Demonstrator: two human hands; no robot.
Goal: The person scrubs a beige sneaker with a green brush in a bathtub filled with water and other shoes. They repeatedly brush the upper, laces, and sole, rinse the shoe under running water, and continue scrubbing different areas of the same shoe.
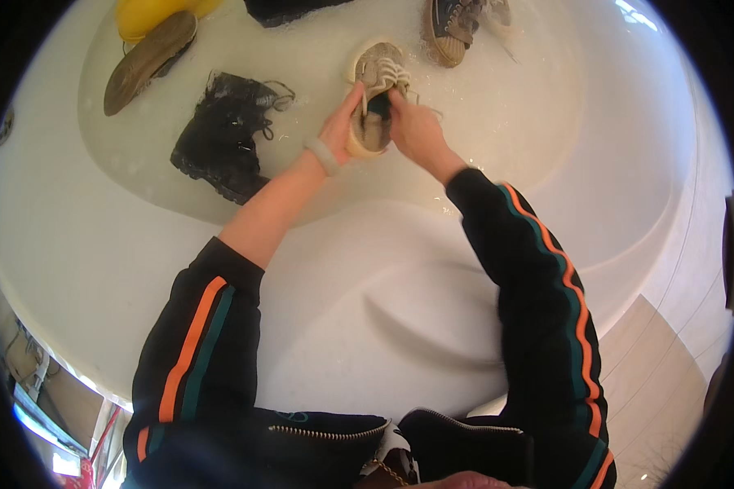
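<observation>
A beige lace-up shoe (373, 131) with pale laces is held between both hands at the water in a white bathtub, its toe pointing away from me. My left hand (341, 125), with a pale bangle at the wrist, grips the shoe's left side, the thumb near the opening. My right hand (415, 125) holds the right edge of the opening by the tongue; some of its fingers are hidden. Left of the hands, a black lace-up boot (220, 137) lies on its side in the cloudy water.
A brown-soled shoe (150, 64) and a yellow object (159, 15) lie at the upper left. At the top is a dark object (293, 7); a dark and brown laced shoe (449, 33) sits at the upper right. The bathtub's near wall (342, 305) rises before me.
</observation>
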